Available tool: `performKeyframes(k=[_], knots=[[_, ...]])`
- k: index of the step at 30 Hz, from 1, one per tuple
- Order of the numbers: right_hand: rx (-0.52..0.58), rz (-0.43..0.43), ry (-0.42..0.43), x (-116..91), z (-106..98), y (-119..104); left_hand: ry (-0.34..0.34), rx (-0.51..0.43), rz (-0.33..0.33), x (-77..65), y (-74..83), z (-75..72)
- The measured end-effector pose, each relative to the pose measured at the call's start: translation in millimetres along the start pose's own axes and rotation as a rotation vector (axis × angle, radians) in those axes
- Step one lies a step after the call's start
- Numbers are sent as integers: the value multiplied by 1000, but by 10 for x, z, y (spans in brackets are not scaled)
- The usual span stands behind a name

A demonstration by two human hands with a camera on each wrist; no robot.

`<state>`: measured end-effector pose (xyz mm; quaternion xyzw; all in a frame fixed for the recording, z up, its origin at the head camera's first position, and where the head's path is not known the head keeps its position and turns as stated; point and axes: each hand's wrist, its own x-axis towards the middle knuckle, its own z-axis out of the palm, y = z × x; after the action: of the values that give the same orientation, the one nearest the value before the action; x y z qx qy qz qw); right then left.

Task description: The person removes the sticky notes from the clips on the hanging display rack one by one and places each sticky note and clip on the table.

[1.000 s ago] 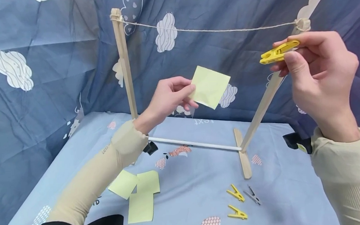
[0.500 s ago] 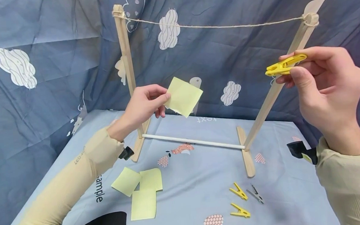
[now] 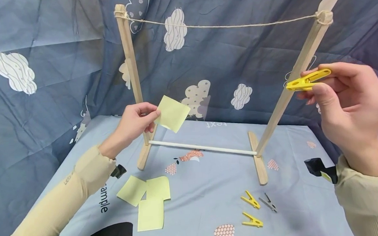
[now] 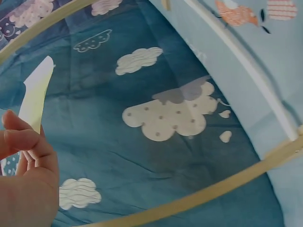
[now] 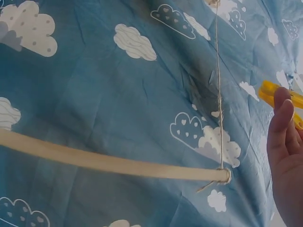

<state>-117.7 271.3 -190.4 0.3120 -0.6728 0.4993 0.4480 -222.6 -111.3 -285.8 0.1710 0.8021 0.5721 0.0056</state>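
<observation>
My left hand (image 3: 136, 120) pinches one corner of a pale yellow sticky note (image 3: 173, 113) between thumb and fingers, in front of the left post. In the left wrist view the note (image 4: 35, 97) appears nearly edge-on above the fingers. On the right, my right hand (image 3: 354, 111) pinches a yellow clothespin (image 3: 308, 80) by its handle end, its jaws pointing left across the right post. The right wrist view shows only part of this clothespin (image 5: 270, 94). A twine line (image 3: 222, 26) runs between the post tops, above both hands and apart from them.
Wooden posts, left (image 3: 130, 56) and right (image 3: 294, 79), stand on flat feet joined by a white rod (image 3: 204, 148). Several sticky notes (image 3: 151, 214) lie overlapping at front left. Two yellow clothespins (image 3: 252, 220) and a grey clothespin (image 3: 268, 203) lie at front right.
My left hand has moved left and down with the sticky note. The right hand, still holding the yellow clothespin, has sunk and shifted slightly right, away from the twine.
</observation>
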Motion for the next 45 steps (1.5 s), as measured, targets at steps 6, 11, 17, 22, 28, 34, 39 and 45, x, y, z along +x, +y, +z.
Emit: performKeyframes(k=[6, 11, 17, 22, 28, 34, 39, 45], knots=[[-22, 17, 29, -90, -72, -15, -16, 28, -69, -23, -184, -1], [34, 41, -2, -209, -149, -10, -27, 40, -109, -22, -345, 17], [147, 86, -97, -418, -234, 51, -58, 42, -154, -37, -572, 84], [111, 189, -173, -642, -281, 104, -83, 69, -226, -59, -781, 131], [99, 259, -264, -925, -236, 178, -98, 108, -288, -97, -1022, 169], [-151, 256, -491, -1189, -150, 210, -97, 159, -304, -161, -1196, 198], [-222, 292, -679, -1386, -92, 222, -99, 205, -316, -184, -1307, 232], [-151, 348, -836, -1680, 68, 285, -107, 259, -309, -193, -1388, 269]])
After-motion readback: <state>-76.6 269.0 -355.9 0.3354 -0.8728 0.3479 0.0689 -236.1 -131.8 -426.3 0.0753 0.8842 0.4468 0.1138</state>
